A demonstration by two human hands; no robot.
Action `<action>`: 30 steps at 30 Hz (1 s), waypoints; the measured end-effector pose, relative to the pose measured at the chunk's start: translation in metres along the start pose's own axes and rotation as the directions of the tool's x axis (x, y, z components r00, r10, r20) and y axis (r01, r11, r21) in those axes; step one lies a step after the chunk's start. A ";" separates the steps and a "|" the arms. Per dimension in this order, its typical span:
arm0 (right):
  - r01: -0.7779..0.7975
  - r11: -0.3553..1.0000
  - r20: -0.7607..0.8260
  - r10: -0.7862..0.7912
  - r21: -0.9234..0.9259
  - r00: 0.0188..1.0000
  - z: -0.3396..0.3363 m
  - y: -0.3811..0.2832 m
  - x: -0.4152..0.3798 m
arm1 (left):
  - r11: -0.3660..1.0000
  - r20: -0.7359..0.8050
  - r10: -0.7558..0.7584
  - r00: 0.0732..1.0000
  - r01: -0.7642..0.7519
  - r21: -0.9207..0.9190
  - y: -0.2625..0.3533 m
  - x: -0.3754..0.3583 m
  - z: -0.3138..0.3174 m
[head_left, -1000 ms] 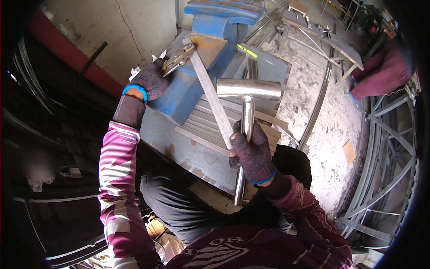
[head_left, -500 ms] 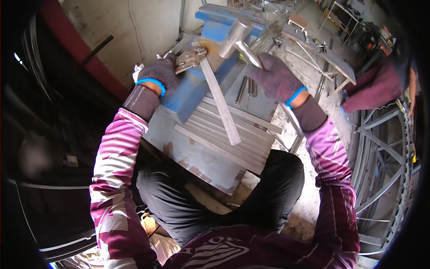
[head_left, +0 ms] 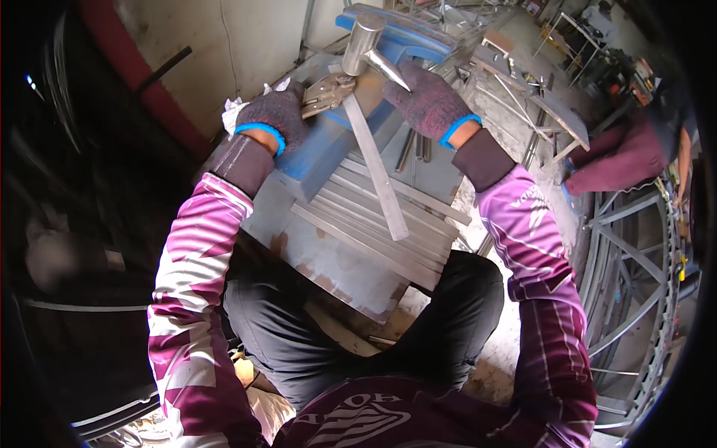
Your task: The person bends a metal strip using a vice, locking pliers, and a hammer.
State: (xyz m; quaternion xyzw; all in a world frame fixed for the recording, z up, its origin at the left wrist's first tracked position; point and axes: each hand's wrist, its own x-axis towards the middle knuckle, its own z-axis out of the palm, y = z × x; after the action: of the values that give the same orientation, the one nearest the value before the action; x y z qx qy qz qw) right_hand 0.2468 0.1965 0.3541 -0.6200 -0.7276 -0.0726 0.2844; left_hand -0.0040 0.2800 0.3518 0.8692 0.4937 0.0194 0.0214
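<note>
Gloved and closed, my left hand [head_left: 278,116] grips locking pliers [head_left: 327,95]. Their jaws are at the upper end of a flat metal strip [head_left: 375,168], which slants down toward me. My right hand [head_left: 432,102], also gloved, is wrapped round the handle of a metal hammer [head_left: 365,46]. The hammer head is just above the plier jaws, over a blue metal block [head_left: 306,166]; whether it touches them I cannot tell. Several flat strips [head_left: 373,216] lie side by side below the block.
The strips lie on a grey metal plate [head_left: 328,276] before my knees. A low bench [head_left: 562,112] stands at the upper right, near a bent-over person in maroon trousers [head_left: 620,160]. Steel trusses [head_left: 635,254] are on the right. Another person is at the far back.
My right hand and the hammer have moved left, bringing the hammer head closer to the pliers. My left hand, the pliers and the held strip have shifted slightly right.
</note>
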 end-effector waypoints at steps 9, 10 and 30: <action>-0.390 0.702 0.124 0.399 0.596 0.909 0.022 -0.017 -0.106 | 0.977 0.024 0.021 0.999 -0.015 -0.215 -0.019 0.011 0.021; -0.386 0.699 0.121 0.398 0.602 0.910 0.034 -0.014 -0.115 | 0.978 0.022 0.019 1.000 -0.014 -0.208 -0.022 0.014 0.026; -0.510 0.152 0.453 0.299 0.846 0.840 0.018 -0.063 -0.153 | 0.960 0.026 0.038 0.999 -0.029 -0.278 -0.017 0.000 0.009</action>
State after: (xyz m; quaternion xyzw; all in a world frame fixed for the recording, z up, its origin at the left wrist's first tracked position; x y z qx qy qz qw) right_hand 0.1925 0.0593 0.2780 -0.5004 -0.4504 0.5085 0.5368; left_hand -0.0179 0.2879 0.3419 0.8660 0.4711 0.0754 0.1500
